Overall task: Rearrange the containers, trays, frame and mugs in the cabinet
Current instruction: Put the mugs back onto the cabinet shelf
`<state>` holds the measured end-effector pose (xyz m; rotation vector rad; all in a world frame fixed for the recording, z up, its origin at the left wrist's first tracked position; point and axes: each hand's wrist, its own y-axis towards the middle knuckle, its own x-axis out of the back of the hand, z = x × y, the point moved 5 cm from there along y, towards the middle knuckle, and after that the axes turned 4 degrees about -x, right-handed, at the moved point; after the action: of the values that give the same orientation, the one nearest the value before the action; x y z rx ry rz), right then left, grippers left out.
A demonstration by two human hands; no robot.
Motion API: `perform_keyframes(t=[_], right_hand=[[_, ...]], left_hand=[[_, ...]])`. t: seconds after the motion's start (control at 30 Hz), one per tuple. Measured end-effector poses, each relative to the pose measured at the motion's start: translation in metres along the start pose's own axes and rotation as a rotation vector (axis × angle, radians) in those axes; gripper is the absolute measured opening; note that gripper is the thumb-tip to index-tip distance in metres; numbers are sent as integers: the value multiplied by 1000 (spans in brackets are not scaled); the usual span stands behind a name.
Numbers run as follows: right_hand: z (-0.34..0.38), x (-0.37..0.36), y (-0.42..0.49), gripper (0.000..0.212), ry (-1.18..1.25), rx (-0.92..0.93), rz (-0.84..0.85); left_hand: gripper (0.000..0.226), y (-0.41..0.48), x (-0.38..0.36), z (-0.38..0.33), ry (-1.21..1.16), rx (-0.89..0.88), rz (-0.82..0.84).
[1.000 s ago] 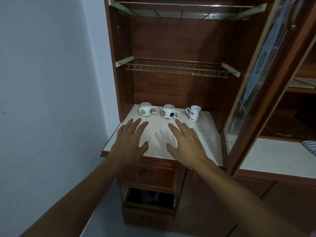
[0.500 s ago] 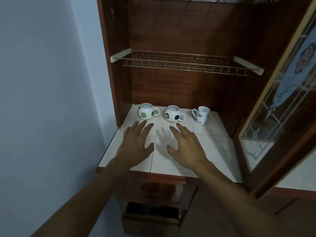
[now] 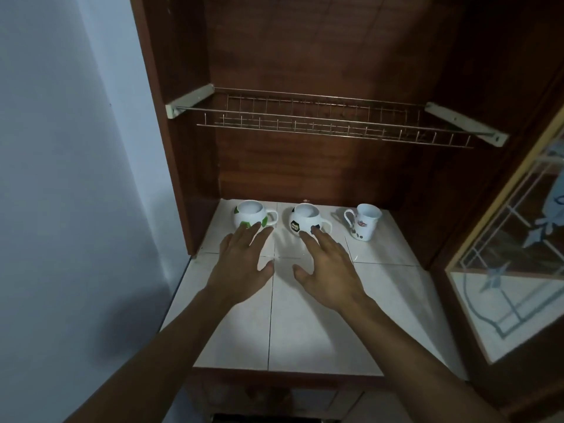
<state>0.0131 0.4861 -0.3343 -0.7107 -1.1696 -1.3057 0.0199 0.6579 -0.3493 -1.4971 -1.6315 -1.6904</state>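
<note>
Both arms reach in over the white-tiled desk [image 3: 396, 300] that forms the working ledge of the wooden cabinet [image 3: 305, 56]. The left hand [image 3: 241, 270] is palm down with its fingers spread and straight, and it holds nothing. Its fingertips come up against the front of a round white mug with green patches [image 3: 250, 216], though I cannot tell whether they touch it. The right hand [image 3: 329, 270] is likewise flat and spread, holding nothing. Its fingertips reach the front of a round white mug with black football patches [image 3: 305, 221], and again contact is unclear. The two thumbs point toward each other, with a strip of bare tile between them.

The three mugs stand upright in a row along the back edge of the desk. The green-patched one is nearest the back left corner, with its handle turned right. The football one stands just beside it in the middle, its handle also to the right. A taller white mug with a small printed label [image 3: 364, 222] stands apart, toward the back right corner, with its handle to the left.

Above the mugs a wire dish rack [image 3: 320, 120] spans the cabinet from side to side, carried on a pale bracket at each end. At the right edge a door with patterned glass [image 3: 512, 270] stands swung open alongside the desk. A plain pale wall [image 3: 76, 178] runs down the left side of the cabinet.
</note>
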Motion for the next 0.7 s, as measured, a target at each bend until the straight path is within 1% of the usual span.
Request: perform_keyframes(t=[0.4,0.53,0.7], right_hand=[[-22,-21,77,70,29,-6,3],[-33,-33,106,72,9,-61,-2],[-44,-41,136,66,-41,-127,11]], left_hand=[[69,58,-40,45,18,37,23],[66,84,-53,68,-7,6,38],[63,110,-64,90,-17,21,76]])
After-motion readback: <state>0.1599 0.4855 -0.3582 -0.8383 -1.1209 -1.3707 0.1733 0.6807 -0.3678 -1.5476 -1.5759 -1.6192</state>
